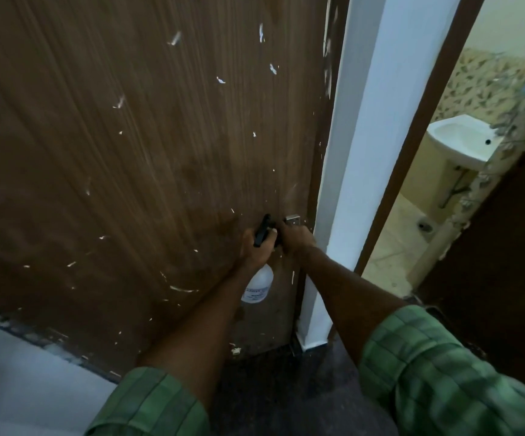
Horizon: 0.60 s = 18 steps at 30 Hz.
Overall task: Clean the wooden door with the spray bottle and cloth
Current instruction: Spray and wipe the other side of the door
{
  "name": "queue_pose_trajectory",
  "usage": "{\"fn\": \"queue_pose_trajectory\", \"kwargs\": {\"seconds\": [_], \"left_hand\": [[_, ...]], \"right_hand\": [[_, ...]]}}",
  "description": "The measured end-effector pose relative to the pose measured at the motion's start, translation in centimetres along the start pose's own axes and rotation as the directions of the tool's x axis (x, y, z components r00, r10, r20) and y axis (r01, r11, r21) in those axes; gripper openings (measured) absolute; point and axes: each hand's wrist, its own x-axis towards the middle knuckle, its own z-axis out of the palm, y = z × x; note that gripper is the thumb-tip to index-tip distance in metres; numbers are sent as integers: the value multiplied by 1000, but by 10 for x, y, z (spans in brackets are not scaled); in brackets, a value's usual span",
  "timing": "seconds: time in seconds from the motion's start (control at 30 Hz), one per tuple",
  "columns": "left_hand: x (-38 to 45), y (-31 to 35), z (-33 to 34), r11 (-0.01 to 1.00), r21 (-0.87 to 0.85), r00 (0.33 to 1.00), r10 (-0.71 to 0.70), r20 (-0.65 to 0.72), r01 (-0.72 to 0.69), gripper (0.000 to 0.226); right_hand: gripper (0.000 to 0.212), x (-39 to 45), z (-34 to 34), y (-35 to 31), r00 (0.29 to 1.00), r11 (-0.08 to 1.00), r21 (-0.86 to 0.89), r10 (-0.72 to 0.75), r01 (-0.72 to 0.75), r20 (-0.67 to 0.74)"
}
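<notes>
The wooden door [148,146] is brown with vertical grain and is dotted with white paint flecks. A white spray bottle [256,286] with a black trigger head [262,230] hangs close to the door's lower right part. My left hand [253,251] grips its neck just under the trigger head. My right hand [297,242] is curled against the front of the black head, its fingers holding the nozzle end. Both forearms reach forward from green checked sleeves. No cloth is in view.
A small metal latch plate [293,219] sits on the door just above my right hand. A white door frame post [349,158] stands to the right. Beyond it an open doorway shows a white washbasin [462,141] and tiled wall. Dark floor [286,388] lies below.
</notes>
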Motion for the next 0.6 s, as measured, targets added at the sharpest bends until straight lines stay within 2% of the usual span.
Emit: {"fn": "queue_pose_trajectory", "kwargs": {"seconds": [0.07, 0.13, 0.2, 0.37, 0.5, 0.6], "left_hand": [[-3, 5, -7, 999, -48, 1000, -9, 0, 9, 17], [-2, 13, -17, 993, -109, 999, -38, 1, 38, 13], [2, 24, -26, 991, -127, 999, -49, -4, 49, 10], [15, 58, -52, 967, -249, 999, -45, 10, 46, 23], [17, 86, -67, 967, -255, 1000, 20, -9, -22, 22], [18, 111, -81, 957, -282, 997, 47, -63, -63, 29]], "right_hand": [[26, -6, -22, -10, 998, 988, 153, 27, -35, 57], [35, -8, -36, -16, 1000, 970, 241, 9, -10, 4], [53, -16, -47, -21, 998, 971, 239, 27, -11, -63], [41, -40, -70, -42, 981, 967, 248, -8, 57, -196], [47, -53, -90, -56, 924, 966, 226, -31, 125, -381], [41, -57, -126, -67, 866, 951, 244, -48, 192, -498]]}}
